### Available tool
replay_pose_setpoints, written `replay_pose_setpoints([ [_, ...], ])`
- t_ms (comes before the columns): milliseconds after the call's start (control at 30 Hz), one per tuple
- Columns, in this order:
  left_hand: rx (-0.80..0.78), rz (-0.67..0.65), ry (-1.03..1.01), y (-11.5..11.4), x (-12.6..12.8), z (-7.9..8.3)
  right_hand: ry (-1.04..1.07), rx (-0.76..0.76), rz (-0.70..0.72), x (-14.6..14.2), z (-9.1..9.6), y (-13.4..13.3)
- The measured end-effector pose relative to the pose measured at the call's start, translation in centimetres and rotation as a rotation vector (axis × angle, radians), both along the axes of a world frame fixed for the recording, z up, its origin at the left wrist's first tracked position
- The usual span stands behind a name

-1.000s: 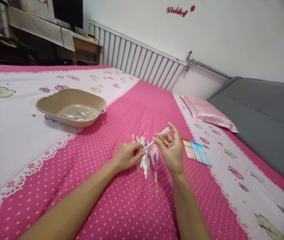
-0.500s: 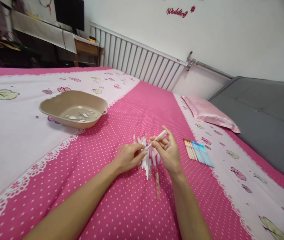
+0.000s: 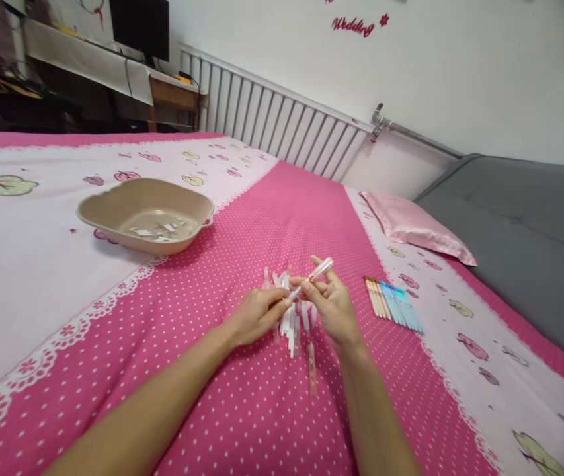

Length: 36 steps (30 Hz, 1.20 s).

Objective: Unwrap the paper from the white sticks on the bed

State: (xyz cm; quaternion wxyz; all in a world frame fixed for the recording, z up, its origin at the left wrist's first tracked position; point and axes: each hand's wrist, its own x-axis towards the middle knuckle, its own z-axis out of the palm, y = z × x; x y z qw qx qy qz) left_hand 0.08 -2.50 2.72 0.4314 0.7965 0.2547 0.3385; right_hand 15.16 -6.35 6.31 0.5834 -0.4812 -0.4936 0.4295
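Observation:
A slim pen [image 3: 322, 267] with a clear, whitish barrel and pinkish marks slants between my hands. My right hand [image 3: 332, 305] is closed round its middle, and the clear end sticks out up and to the right. At the lower left end, my left hand [image 3: 256, 314] pinches the pen's thin whitish part between thumb and fingers. Under and between the hands lies a loose pile of white sticks [image 3: 289, 327] and clear pink pen parts, partly hidden by the fingers. One pink patterned tube [image 3: 312, 370] lies apart, closer to me.
A beige basin [image 3: 113, 228] with small white scraps in it stands at the left on the pink dotted bedspread [image 3: 242, 410]. Right of my hands, several peach and blue pens [image 3: 398, 304] lie in a row. Farther off are a pink pillow [image 3: 415, 228] and grey headboard [image 3: 520, 218].
The right fingers have curled and shifted slightly left along the pen, and more of its clear end shows. The left hand has barely moved.

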Motion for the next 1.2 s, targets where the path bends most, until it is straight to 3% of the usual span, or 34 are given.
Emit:
replay_pose_setpoints([
  [200, -0.623, -0.288, -0.286, -0.2, 0.4, 0.1, 0.059, -0.059, 0.089, 0.7, 1.0, -0.6],
  [367, -0.853, -0.468, -0.347, 0.0, 0.0, 0.1, 0.147, -0.135, 0.195, 0.9, 1.4, -1.1],
  [533, -0.862, -0.478, -0.346, 0.0, -0.2, 0.2, 0.162, -0.140, 0.206, 0.9, 1.2, -1.0],
  [800, -0.736, -0.427, -0.281, 0.1, 0.1, -0.4, 0.029, -0.193, 0.077, 0.6, 1.0, -0.8],
  [967, -0.747, -0.398, -0.243, 0.0, 0.1, -0.3, 0.008, -0.166, 0.037, 0.4, 0.7, -0.7],
  [1200, -0.717, -0.397, -0.255, 0.2, -0.1, -0.2, 0.022, -0.189, 0.155, 0.6, 0.9, -0.8],
])
